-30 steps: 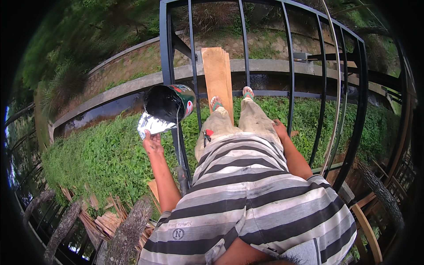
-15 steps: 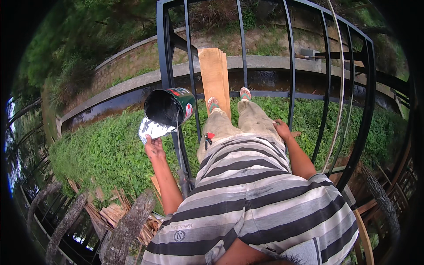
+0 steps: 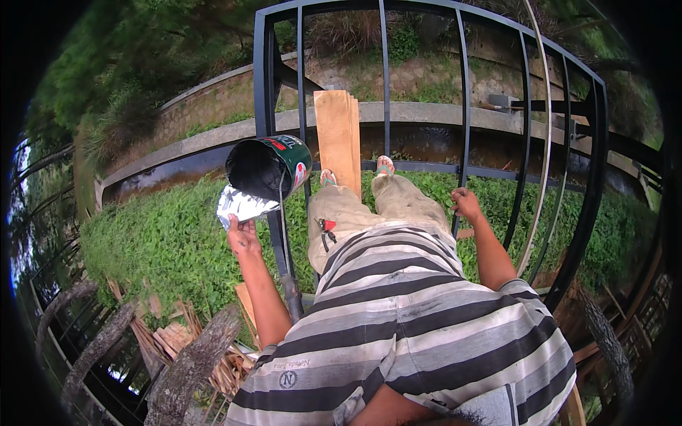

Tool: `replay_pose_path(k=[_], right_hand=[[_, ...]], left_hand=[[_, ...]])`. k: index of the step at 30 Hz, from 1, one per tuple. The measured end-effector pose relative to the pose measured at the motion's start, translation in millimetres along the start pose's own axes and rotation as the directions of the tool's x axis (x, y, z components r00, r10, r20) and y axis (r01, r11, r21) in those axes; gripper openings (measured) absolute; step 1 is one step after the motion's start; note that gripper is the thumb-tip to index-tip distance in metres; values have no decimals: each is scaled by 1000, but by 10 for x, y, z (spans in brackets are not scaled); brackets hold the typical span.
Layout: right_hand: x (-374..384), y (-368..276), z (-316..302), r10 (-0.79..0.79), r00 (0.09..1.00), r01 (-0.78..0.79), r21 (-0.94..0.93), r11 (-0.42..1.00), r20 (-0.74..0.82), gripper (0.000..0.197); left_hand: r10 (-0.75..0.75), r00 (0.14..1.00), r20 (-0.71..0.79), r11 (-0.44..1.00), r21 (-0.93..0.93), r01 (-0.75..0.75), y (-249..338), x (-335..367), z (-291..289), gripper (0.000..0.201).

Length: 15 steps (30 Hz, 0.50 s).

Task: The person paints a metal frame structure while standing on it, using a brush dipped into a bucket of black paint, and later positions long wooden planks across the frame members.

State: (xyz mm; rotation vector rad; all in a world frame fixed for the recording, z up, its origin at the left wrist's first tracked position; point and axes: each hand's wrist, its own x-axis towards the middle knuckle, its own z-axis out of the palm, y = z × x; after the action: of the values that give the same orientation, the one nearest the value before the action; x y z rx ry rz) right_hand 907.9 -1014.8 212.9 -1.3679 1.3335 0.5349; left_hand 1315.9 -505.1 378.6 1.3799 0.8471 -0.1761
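Observation:
My left hand pinches the lower edge of a shiny silver sheet, which lies against the mouth of a dark green can. The can is tipped on its side by a dark metal post, its black inside facing left. My right hand is raised beside my right thigh, its fingers curled together. Something small and dark may show at its fingertips, too small to name. A red-and-black item hangs at my left trouser pocket.
I stand high on a dark metal frame with open gaps between its bars. Stacked wooden boards lie across it under one foot. Green plants and a water channel lie below. Trunks and split wood rise at lower left.
My right hand has lifted off my thigh and moved slightly right, fingers curled. My left hand keeps its hold on the silver sheet. The view has shifted slightly.

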Motion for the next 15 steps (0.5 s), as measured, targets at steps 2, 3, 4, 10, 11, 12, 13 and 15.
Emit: replay_pose_path(k=[2,3,4,10,11,12,13,15], right_hand=[[-9,23,-160,4,1000,-4,1,1000,-30,32],[-14,53,-246,7,999,-7,2,1000,-45,32],[-14,125,-310,13,998,-13,15,1000,-54,31],[-121,476,-329,116,991,-114,32,993,-62,34],[-131,487,-297,139,989,-138,25,990,-56,34],[-119,481,-285,128,991,-128,-11,992,-46,32],[-125,473,-255,121,992,-121,-13,993,-28,31],[-125,449,-181,107,994,-107,-16,994,7,30]], left_hand=[[2,1000,9,1000,-24,-2,-25,-53,24,38],[-2,1000,2,1000,-22,3,-44,-75,38,38],[-8,1000,-1,1000,-20,8,-54,-95,72,38],[-22,1000,4,1000,4,22,-134,-113,104,39],[-23,1000,-4,1000,5,23,-146,-106,83,39],[-25,1000,2,1000,-11,25,-170,-95,71,39],[-27,1000,10,999,-24,28,-185,-82,63,39],[-33,999,1,999,-34,33,-189,-86,-3,39]])
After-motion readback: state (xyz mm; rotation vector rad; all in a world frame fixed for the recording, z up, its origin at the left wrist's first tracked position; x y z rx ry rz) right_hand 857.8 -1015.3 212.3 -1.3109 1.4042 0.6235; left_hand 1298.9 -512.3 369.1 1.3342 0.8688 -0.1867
